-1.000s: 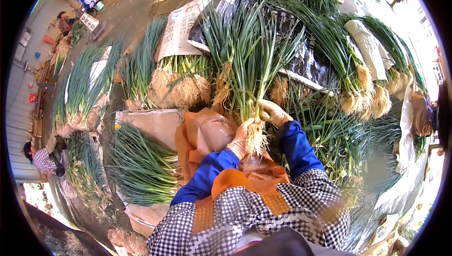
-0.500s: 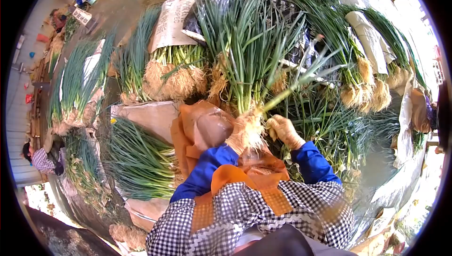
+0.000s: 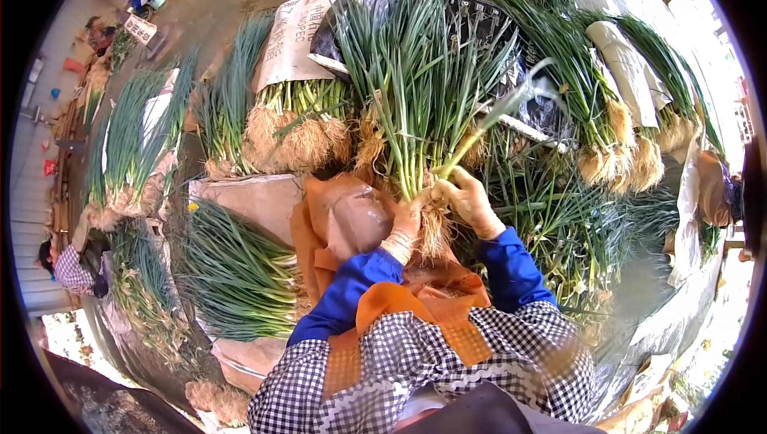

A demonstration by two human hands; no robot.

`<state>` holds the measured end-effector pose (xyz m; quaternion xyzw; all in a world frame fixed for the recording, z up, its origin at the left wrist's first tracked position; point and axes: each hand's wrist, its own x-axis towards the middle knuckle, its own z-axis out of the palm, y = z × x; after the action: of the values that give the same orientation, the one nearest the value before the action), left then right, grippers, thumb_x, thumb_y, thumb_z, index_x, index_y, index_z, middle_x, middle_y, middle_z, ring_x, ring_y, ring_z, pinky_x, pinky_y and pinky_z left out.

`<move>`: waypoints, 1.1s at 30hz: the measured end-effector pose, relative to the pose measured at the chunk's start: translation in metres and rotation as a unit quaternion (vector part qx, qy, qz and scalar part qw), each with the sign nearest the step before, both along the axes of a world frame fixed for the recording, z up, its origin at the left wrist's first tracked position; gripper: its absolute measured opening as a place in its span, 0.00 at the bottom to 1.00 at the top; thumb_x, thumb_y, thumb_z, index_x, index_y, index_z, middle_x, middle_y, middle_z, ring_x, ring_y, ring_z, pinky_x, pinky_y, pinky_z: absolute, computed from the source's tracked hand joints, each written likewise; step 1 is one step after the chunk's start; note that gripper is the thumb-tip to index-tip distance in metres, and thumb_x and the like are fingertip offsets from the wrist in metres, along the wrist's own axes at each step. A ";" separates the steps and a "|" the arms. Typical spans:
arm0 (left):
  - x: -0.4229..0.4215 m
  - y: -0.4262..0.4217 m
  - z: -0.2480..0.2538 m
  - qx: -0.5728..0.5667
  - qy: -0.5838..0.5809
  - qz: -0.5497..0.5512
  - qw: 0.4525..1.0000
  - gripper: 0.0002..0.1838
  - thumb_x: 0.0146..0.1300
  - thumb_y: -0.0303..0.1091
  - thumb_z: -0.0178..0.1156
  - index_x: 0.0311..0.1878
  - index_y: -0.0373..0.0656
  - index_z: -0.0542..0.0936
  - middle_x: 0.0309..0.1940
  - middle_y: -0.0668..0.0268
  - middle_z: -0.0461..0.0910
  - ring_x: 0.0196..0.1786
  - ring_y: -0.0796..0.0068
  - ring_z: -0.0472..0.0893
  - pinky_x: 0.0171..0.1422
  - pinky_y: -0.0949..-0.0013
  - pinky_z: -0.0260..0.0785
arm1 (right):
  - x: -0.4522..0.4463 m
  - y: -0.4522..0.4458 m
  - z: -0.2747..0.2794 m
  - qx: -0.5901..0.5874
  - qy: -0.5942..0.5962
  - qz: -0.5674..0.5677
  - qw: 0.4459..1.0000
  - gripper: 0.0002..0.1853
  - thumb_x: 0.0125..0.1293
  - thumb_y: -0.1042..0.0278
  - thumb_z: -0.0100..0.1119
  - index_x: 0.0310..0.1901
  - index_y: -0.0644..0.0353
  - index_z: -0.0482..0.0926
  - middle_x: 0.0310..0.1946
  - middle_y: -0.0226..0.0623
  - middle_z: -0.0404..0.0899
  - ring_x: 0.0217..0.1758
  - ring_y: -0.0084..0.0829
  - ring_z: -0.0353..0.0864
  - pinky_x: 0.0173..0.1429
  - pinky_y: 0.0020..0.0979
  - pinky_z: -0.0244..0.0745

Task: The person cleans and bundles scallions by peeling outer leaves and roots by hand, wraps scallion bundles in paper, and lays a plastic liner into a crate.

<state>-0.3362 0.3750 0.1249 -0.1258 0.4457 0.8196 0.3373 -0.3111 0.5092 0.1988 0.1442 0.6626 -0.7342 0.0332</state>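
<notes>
In the head view my left hand (image 3: 405, 222) is closed round the lower stalks of a bunch of spring onions (image 3: 417, 126). The leaves point away from me, and the pale roots (image 3: 435, 234) hang between my two hands. My right hand (image 3: 471, 201) pinches at the base of one stalk (image 3: 459, 149) that leans out to the right of the bunch. The exact grip of its fingertips is partly hidden. Below the bunch, an orange-brown apron (image 3: 315, 234) covers my lap.
Trimmed spring onions (image 3: 240, 274) lie at my left on brown sheeting. Bundles wrapped in a printed white sack (image 3: 300, 35) stand ahead. Loose leaves (image 3: 551, 226) are heaped at my right, with more rooted bundles (image 3: 611, 146) beyond. Another person (image 3: 73, 273) crouches at far left.
My right hand has moved up and left from beside the roots to the base of the leaning stalk. The left hand has shifted slightly up and right with the bunch.
</notes>
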 end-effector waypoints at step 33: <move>-0.011 -0.012 -0.034 -0.098 0.155 -0.006 0.983 0.13 0.63 0.32 0.55 0.43 0.31 0.79 0.32 0.63 0.81 0.36 0.81 0.77 0.41 0.76 0.69 | -0.072 0.002 -0.068 0.484 -0.049 -0.123 0.865 0.17 0.63 0.50 0.53 0.30 0.57 0.79 0.23 0.47 0.77 0.32 0.46 0.79 0.38 0.40 0.73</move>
<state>-0.3470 0.3629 0.0908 -0.0274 0.5713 0.7796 0.2551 -0.3834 0.5116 0.1304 0.2582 0.9091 -0.3117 -0.0987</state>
